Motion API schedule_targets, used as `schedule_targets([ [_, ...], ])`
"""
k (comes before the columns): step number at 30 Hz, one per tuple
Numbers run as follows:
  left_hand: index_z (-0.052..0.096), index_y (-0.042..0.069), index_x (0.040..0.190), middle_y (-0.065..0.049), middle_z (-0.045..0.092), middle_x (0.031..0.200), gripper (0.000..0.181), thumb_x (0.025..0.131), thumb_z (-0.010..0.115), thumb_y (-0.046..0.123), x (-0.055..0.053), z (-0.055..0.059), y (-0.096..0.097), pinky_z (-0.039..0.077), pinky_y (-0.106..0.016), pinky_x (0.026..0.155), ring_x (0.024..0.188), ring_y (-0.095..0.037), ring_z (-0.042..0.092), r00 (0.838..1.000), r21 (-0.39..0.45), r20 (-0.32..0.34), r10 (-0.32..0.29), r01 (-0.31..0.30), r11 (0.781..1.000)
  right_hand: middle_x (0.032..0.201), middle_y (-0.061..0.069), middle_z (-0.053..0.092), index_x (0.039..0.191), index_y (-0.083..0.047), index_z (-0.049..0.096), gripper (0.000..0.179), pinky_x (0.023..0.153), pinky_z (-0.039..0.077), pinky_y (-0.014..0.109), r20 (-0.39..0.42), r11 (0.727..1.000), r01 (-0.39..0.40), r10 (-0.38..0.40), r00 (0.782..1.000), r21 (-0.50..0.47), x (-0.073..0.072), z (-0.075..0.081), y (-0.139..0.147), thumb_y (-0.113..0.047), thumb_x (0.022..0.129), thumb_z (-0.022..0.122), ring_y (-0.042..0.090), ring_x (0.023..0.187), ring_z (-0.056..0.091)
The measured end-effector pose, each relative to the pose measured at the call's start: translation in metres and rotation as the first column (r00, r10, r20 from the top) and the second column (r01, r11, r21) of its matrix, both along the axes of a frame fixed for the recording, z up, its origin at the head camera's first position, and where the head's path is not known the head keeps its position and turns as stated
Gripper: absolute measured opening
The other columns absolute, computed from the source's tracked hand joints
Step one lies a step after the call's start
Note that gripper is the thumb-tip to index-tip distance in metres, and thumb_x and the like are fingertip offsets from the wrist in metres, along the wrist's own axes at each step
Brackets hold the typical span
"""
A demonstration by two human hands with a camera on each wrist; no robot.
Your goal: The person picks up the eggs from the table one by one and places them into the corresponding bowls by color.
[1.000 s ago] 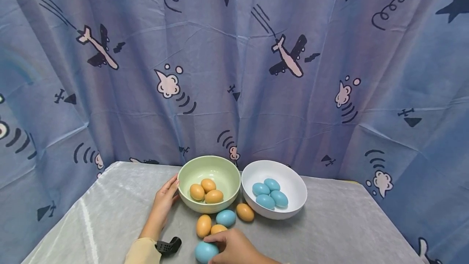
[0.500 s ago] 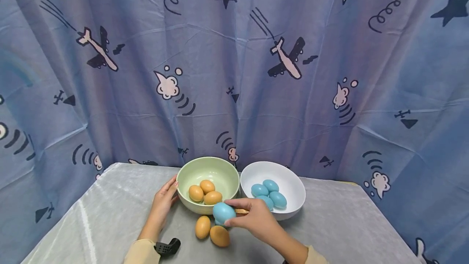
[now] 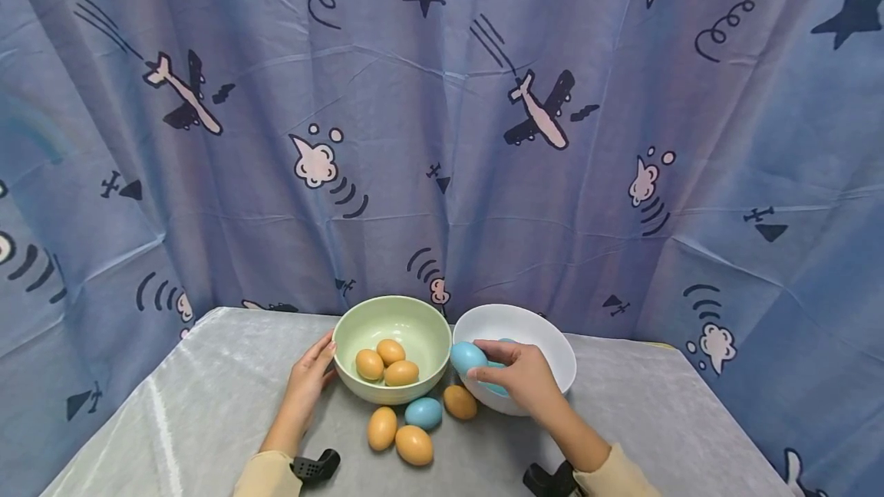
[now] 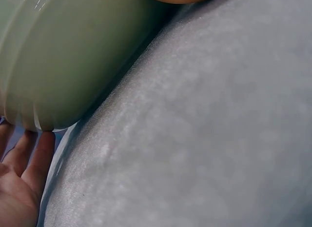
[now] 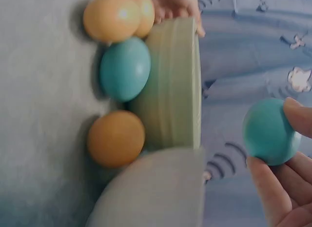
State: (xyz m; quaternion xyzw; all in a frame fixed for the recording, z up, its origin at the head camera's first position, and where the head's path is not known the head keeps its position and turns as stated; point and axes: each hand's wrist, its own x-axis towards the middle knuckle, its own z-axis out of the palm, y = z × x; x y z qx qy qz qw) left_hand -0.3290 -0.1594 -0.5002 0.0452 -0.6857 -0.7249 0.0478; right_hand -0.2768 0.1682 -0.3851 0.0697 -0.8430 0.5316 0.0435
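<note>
My right hand (image 3: 519, 376) pinches the smooth, light-looking blue egg (image 3: 467, 358) round its middle over the white bowl's (image 3: 552, 336) near rim, a slippery hold I judge, while my left hand (image 3: 308, 376) rests flat-fingered against the green bowl (image 3: 421, 313).

A big blue curtain (image 3: 442, 121) fills the top and both sides of the picture, with planes, stars and puffy clouds on it. A table under a shiny grey cloth (image 3: 186, 397) sits along the bottom.
</note>
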Motion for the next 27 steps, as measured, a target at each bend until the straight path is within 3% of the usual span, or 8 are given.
schedule_targets([
  [8, 0.039, 0.012, 0.153, -0.01, 0.036, 0.161, 0.057, 0.105, 0.049, 0.039, 0.0, 0.0, 0.0, 0.039, -0.051, 0.117, 0.144, -0.029, 0.039, 1.0, -0.003, 0.0, 0.006, -0.006, 1.0, 0.115, 0.012, 0.074, 0.116, -0.004, 0.074, 0.046, 0.099, 0.056, 0.042, 0.008, 0.997, 0.076, -0.076, 0.997, 0.022, -0.019, -0.014, 0.01, -0.018, 0.074, 0.087, 0.028, 0.113, 0.069],
  [27, 0.039, 0.011, 0.153, -0.009, 0.036, 0.16, 0.056, 0.105, 0.048, 0.038, 0.001, 0.001, 0.001, 0.041, -0.05, 0.116, 0.144, -0.028, 0.038, 1.0, -0.005, -0.011, 0.006, -0.006, 1.0, 0.108, 0.011, 0.076, 0.11, -0.002, 0.076, 0.043, 0.089, 0.058, 0.037, -0.008, 0.986, 0.089, -0.088, 0.996, 0.143, -0.041, -0.038, 0.012, -0.015, 0.071, 0.088, 0.024, 0.102, 0.071],
])
